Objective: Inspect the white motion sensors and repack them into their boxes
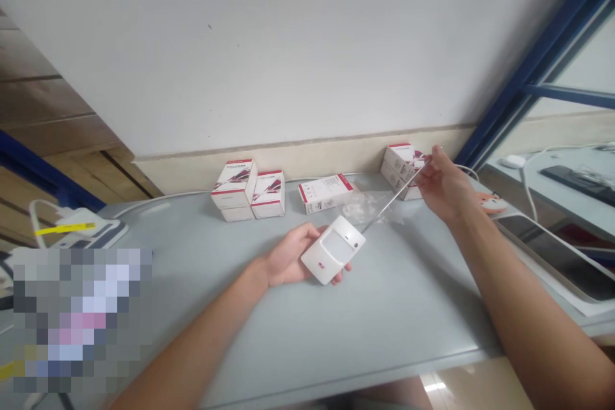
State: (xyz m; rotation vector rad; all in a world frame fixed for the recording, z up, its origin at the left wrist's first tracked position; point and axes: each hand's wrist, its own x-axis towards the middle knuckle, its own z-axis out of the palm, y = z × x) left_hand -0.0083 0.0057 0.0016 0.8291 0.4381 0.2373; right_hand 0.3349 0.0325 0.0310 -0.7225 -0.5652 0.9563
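Left grip (288,259) around white sensor (333,250); silver antenna (394,200)

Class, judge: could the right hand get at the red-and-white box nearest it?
Likely yes: the box lies just beside the right hand, nothing between, though its fingers pinch a thin rod from the white device.

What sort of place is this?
Likely an electronics workbench or test room: a grey table against a bare wall, red-and-white product boxes along it, and a white sensor-like device in the left hand, its thin rod in the right hand.
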